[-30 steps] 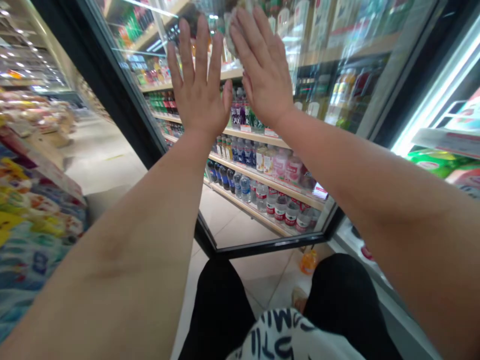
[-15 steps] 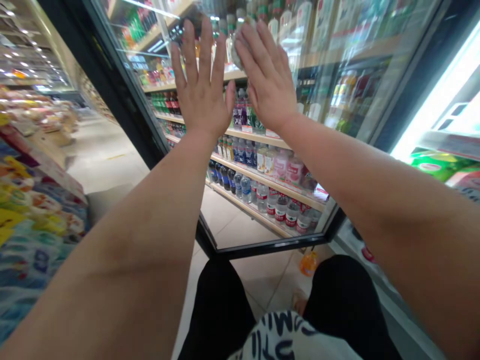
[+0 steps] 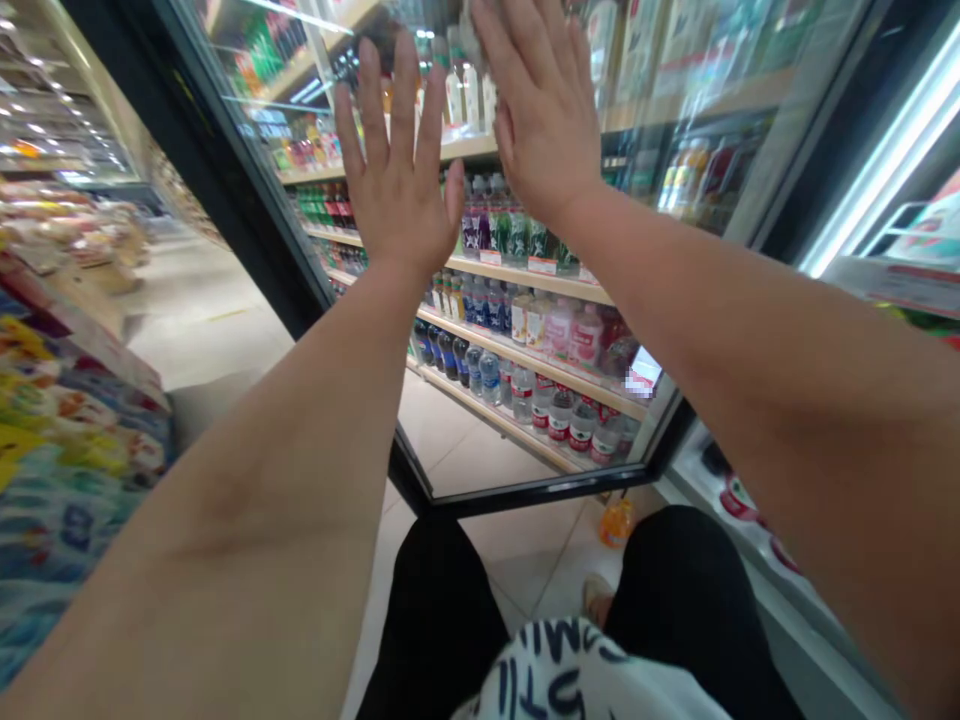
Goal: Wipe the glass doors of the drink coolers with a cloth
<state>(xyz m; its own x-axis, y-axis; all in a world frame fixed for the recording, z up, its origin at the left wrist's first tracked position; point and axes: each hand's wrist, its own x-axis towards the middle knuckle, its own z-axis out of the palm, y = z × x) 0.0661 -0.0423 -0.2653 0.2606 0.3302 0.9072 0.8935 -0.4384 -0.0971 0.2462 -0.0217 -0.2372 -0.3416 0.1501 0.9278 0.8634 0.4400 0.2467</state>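
Note:
My left hand (image 3: 401, 170) lies against the glass door (image 3: 540, 488) with its fingers spread and nothing in it. To its right and higher up, my right hand (image 3: 544, 110) presses on the same glass, fingers stretched out and close together, their tips near the top edge of the view. Under those fingers is a crumpled greyish-white cloth (image 3: 472, 42), of which only a sliver shows at the left side of the hand. Behind or reflected in the pane stand shelves of drink bottles (image 3: 491, 305).
The door's black frame (image 3: 225, 180) slants down on the left. To the right is a lit refrigerated case (image 3: 892, 180). Colourful packages (image 3: 82, 470) are stacked at the lower left. An orange item (image 3: 616, 523) is on the tiled floor (image 3: 525, 540) below the door, near my knees.
My right hand has slid upward on the glass with the cloth, which is now mostly hidden. My left hand stays nearly in place.

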